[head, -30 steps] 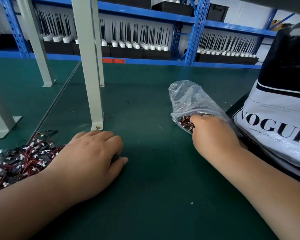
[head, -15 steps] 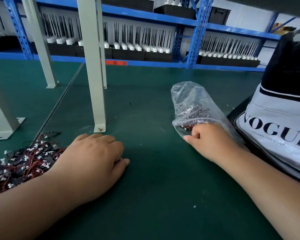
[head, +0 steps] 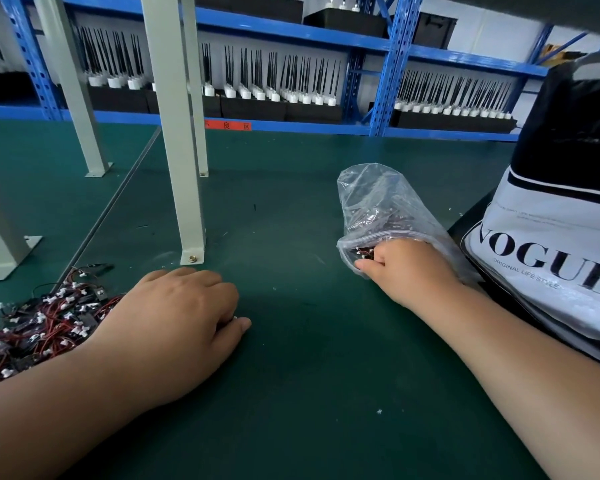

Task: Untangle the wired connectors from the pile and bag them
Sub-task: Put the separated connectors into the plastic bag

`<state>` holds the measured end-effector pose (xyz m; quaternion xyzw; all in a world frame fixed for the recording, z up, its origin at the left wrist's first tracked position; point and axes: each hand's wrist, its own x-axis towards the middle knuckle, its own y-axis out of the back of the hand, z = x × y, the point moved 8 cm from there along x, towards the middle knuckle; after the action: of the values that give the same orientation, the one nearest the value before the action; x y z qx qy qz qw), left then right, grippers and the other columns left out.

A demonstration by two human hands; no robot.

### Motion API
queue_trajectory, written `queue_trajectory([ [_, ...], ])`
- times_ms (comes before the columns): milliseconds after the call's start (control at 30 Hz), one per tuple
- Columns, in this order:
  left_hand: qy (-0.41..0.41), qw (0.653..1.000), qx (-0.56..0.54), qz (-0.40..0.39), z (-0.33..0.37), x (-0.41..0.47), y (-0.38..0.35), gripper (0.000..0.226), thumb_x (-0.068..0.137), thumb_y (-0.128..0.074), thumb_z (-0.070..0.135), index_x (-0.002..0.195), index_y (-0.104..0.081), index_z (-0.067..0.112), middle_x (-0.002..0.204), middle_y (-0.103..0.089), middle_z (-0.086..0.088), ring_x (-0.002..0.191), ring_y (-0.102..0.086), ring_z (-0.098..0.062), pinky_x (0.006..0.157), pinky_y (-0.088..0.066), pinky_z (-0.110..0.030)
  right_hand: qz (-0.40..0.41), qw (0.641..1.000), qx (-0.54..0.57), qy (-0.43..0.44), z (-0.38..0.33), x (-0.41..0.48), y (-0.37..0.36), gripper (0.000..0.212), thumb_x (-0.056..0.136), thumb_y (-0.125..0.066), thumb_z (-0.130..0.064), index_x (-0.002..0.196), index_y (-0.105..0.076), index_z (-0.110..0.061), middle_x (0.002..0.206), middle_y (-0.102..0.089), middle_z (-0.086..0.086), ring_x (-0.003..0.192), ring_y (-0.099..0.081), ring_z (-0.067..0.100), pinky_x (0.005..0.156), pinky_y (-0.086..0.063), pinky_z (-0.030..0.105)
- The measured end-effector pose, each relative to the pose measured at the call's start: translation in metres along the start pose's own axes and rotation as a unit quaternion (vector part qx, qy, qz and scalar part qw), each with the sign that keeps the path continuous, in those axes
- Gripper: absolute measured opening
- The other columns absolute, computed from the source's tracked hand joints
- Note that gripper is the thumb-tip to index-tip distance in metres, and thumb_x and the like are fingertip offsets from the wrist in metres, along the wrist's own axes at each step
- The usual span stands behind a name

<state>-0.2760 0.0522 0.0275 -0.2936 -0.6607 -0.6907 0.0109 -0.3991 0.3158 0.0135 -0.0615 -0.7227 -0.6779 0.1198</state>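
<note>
- Two forearms reach from the near edge over the green mat (head: 309, 375). Since a second ago the view has tipped slightly, and I note little other change on the left side.
- Left hand (head: 174, 320): palm down on the mat as before, fingers curled under and thumb tip forward. A small white speck shows beside the thumb. I cannot tell whether it grips anything.
- Pile of wired connectors (head: 39, 323): a red-and-black tangle with white plugs, lying just left of the left wrist and touching it.
- Right hand (head: 406, 268): a second ago it was pushed deeper into the bag mouth; it has since drawn back to the rim. The fingers are curled inside the opening and the thumb is outside, pinching the lower lip.
- Plastic bag (head: 378, 202): clear, lying on its side with its mouth toward me. Bagged connectors are visible inside and at the opening.
- Printed tote (head: 551, 265): stands just right of the plastic bag.
- Grey post (head: 177, 150): bolted upright to the mat beyond the left hand.
- Blue racking (head: 388, 64): holds rows of black antennas (head: 291, 77) along the far side.
</note>
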Motion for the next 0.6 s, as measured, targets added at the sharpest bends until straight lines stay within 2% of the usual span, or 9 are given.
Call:
queue_trajectory([
  [67,0.001,1.0,0.008,-0.002,0.0,0.0,0.0,0.036,0.082,-0.06,0.052,0.062,-0.039,0.03,0.061,-0.04,0.014,0.062,-0.046,-0.013,0.062,-0.041,-0.031,-0.012,1.0,0.017,-0.022,0.003,0.0,-0.002,0.041,0.092,-0.054,-0.058,0.075,-0.061,-0.021,0.064,-0.059,-0.008,0.063,-0.057,0.015,0.05,-0.03,0.028],
  [133,0.004,1.0,0.019,-0.003,0.0,0.0,0.001,0.036,0.081,-0.06,0.052,0.062,-0.04,0.03,0.061,-0.041,0.014,0.062,-0.047,-0.012,0.063,-0.039,-0.031,-0.038,0.997,0.043,-0.052,0.01,0.001,-0.009,0.044,0.09,-0.053,-0.063,0.121,-0.06,-0.033,0.106,-0.066,-0.006,0.095,-0.063,0.017,0.069,-0.047,0.031],
  [167,0.006,1.0,0.02,-0.005,0.0,0.0,0.001,0.035,0.081,-0.059,0.053,0.062,-0.04,0.03,0.06,-0.041,0.014,0.062,-0.048,-0.011,0.064,-0.039,-0.03,-0.058,0.996,0.042,-0.061,0.013,0.001,-0.013,0.063,0.089,-0.052,-0.065,0.145,-0.038,-0.041,0.142,-0.05,-0.004,0.125,-0.052,0.021,0.095,-0.048,0.038],
  [200,0.006,1.0,0.019,-0.007,0.0,0.0,0.001,0.035,0.082,-0.058,0.054,0.062,-0.04,0.03,0.061,-0.041,0.014,0.063,-0.048,-0.011,0.064,-0.039,-0.03,-0.064,0.995,0.046,-0.065,0.015,0.0,-0.014,0.079,0.087,-0.051,-0.068,0.154,-0.014,-0.045,0.162,-0.022,-0.005,0.146,-0.029,0.023,0.115,-0.032,0.046],
  [233,0.007,1.0,0.017,-0.009,0.0,0.0,0.001,0.035,0.082,-0.056,0.054,0.063,-0.04,0.03,0.061,-0.041,0.014,0.063,-0.048,-0.011,0.064,-0.04,-0.03,-0.057,0.995,0.05,-0.067,0.016,-0.001,-0.013,0.087,0.086,-0.051,-0.069,0.155,-0.003,-0.046,0.166,-0.004,-0.008,0.152,-0.012,0.023,0.122,-0.019,0.05],
  [333,0.011,1.0,0.011,-0.017,-0.001,0.0,0.0,0.034,0.083,-0.053,0.056,0.064,-0.041,0.03,0.063,-0.042,0.014,0.066,-0.049,-0.012,0.065,-0.04,-0.03,0.029,0.997,0.061,-0.039,0.012,-0.003,-0.003,0.074,0.083,-0.06,-0.066,0.147,-0.033,-0.041,0.158,-0.027,-0.005,0.145,-0.03,0.023,0.117,-0.027,0.052],
  [400,0.013,1.0,0.009,-0.022,-0.001,0.0,-0.001,0.034,0.084,-0.052,0.056,0.065,-0.041,0.03,0.064,-0.043,0.014,0.067,-0.049,-0.012,0.065,-0.039,-0.03,0.076,0.995,0.06,-0.03,0.01,-0.005,0.003,0.054,0.08,-0.065,-0.063,0.123,-0.054,-0.033,0.131,-0.046,-0.005,0.121,-0.048,0.021,0.103,-0.042,0.043],
  [500,0.017,0.999,0.005,-0.026,-0.001,0.0,-0.002,0.034,0.084,-0.053,0.056,0.065,-0.042,0.03,0.065,-0.044,0.014,0.068,-0.05,-0.012,0.067,-0.042,-0.031,0.045,0.997,0.046,-0.043,0.009,-0.006,0.002,0.037,0.083,-0.064,-0.058,0.077,-0.049,-0.025,0.08,-0.053,-0.012,0.069,-0.051,0.013,0.059,-0.038,0.029],
  [600,0.019,0.999,0.013,-0.025,-0.001,0.0,0.0,0.034,0.083,-0.057,0.054,0.064,-0.041,0.03,0.064,-0.044,0.014,0.067,-0.051,-0.012,0.067,-0.043,-0.032,-0.015,0.997,0.053,-0.052,0.01,-0.005,-0.006,0.044,0.088,-0.057,-0.055,0.064,-0.042,-0.022,0.06,-0.052,-0.004,0.059,-0.053,0.021,0.053,-0.036,0.031],
])
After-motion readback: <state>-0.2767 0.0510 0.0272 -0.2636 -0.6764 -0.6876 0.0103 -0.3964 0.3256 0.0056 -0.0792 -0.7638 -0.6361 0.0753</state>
